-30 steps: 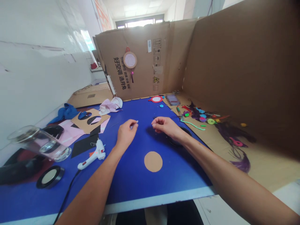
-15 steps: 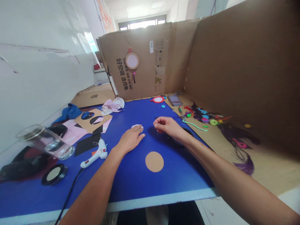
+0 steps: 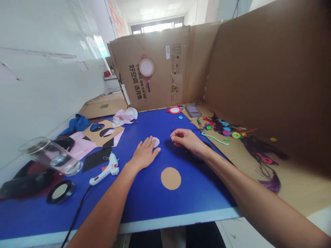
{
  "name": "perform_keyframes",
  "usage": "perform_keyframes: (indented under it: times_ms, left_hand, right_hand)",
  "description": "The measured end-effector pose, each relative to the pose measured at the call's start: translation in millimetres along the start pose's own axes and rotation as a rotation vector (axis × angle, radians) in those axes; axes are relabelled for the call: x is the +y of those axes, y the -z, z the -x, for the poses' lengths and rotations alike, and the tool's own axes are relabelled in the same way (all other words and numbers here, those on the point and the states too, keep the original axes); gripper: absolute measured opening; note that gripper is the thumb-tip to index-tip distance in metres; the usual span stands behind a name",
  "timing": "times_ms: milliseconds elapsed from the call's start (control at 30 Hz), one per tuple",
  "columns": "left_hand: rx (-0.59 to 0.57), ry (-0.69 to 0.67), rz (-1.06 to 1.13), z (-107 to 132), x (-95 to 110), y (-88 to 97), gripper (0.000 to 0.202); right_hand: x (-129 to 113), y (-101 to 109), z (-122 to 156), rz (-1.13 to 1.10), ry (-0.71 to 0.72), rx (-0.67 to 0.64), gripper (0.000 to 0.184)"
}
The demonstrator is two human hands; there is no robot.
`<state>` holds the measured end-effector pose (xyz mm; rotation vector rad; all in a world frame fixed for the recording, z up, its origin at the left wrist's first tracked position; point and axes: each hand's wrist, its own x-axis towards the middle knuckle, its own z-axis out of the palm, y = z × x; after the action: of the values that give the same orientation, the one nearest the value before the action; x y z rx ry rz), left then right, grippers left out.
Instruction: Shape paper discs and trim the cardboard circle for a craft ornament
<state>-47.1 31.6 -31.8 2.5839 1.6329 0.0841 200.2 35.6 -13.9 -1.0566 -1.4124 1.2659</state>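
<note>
My left hand [image 3: 145,153] lies flat with its fingers stretched out, partly over a small pale pink round piece [image 3: 156,142] on the blue tabletop. Most of that piece is hidden beneath the fingers. To the right, my right hand [image 3: 183,138] hovers a little above the table with thumb and fingertips pinched together. Whatever may be in that pinch is too small to make out. A black object [image 3: 194,157] lies partly hidden under my right wrist. Nearer to me, between my forearms, rests a brown cardboard disc [image 3: 171,178].
Left of my arm are a white glue gun [image 3: 107,170] with its cord, a glass jar [image 3: 53,156], a roll of tape [image 3: 61,192] and cut card [image 3: 103,132]. Coloured cords and beads [image 3: 227,131] lie at right. Cardboard walls [image 3: 160,79] stand behind.
My left hand has slid slightly left and its fingers have spread, uncovering more of the pale round piece. My right hand stays pinched in nearly the same place.
</note>
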Motion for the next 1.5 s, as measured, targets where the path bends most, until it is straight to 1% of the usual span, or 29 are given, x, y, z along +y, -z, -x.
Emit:
perform_keyframes:
  times_ms: [67, 133, 200, 333, 400, 467, 567, 667, 733, 933, 1033, 1167, 1233, 1333, 1400, 1500]
  left_hand:
    - [-0.005, 0.006, 0.003, 0.5, 0.0, -1.7, 0.073]
    - [0.034, 0.017, 0.011, 0.2, -0.6, -2.2, 0.073]
    - [0.113, 0.058, 0.02, -0.8, -3.0, -0.9, 0.072]
    - [0.331, 0.187, 0.046, -4.2, -12.6, 5.7, 0.072]
    - [0.391, 0.182, 0.066, -5.7, -15.2, 7.7, 0.072]
    - [0.361, 0.118, 0.088, -6.6, -13.5, 6.7, 0.072]
    - [0.205, 0.045, 0.091, -7.2, -4.9, 0.5, 0.073]
    - [0.078, 0.061, 0.062, -7.3, 3.1, -6.1, 0.075]
    - [0.049, 0.076, 0.048, -7.3, 5.6, -8.3, 0.076]
    - [0.073, 0.113, 0.044, -7.9, 5.4, -10.8, 0.084]
    - [0.076, 0.126, 0.05, -8.6, 4.9, -12.6, 0.085]
    - [0.129, 0.05, 0.046, -9.6, 5.9, -12.4, 0.081]
    - [0.113, 0.007, 0.057, -9.8, 7.4, -10.9, 0.08]
    - [0.069, 0.01, 0.063, -9.2, 10.6, -8.0, 0.079]
    - [0.092, -0.007, 0.053, -8.7, 12.4, -6.3, 0.078]
    - [0.119, -0.068, 0.057, -8.7, 13.0, -5.6, 0.076]
  right_hand:
    - [-0.1, 0.0, 0.2, -0.001, 0.003, 0.0, 0.025]
    - [-0.4, 0.1, 0.3, -0.002, 0.001, 0.002, 0.024]
    - [-0.9, 0.4, 0.3, 0.004, 0.0, 0.008, 0.024]
    - [-2.2, 1.2, 0.3, 0.003, -0.004, 0.012, 0.023]
    - [-2.4, 1.2, 0.1, 0.0, -0.01, 0.007, 0.024]
    - [-2.0, 0.8, -0.1, 0.003, -0.015, 0.003, 0.023]
    - [-0.7, 0.4, -0.4, 0.001, -0.016, 0.0, 0.024]
    - [0.3, 0.7, -0.5, 0.005, -0.008, -0.005, 0.025]
    - [0.4, 1.2, -0.3, 0.01, -0.01, -0.013, 0.025]
    - [0.8, 1.3, 0.1, 0.008, -0.021, -0.018, 0.025]
    - [1.4, 1.3, -0.1, 0.015, -0.02, -0.026, 0.025]
    - [2.1, 1.8, -0.4, 0.022, -0.016, -0.027, 0.024]
    - [2.4, 2.0, -0.5, 0.034, -0.017, -0.026, 0.024]
    - [3.1, 1.6, -0.8, 0.045, -0.022, -0.025, 0.023]
    - [3.5, 0.9, -1.1, 0.046, -0.024, -0.028, 0.022]
    - [3.6, -0.2, -1.4, 0.049, -0.028, -0.031, 0.02]
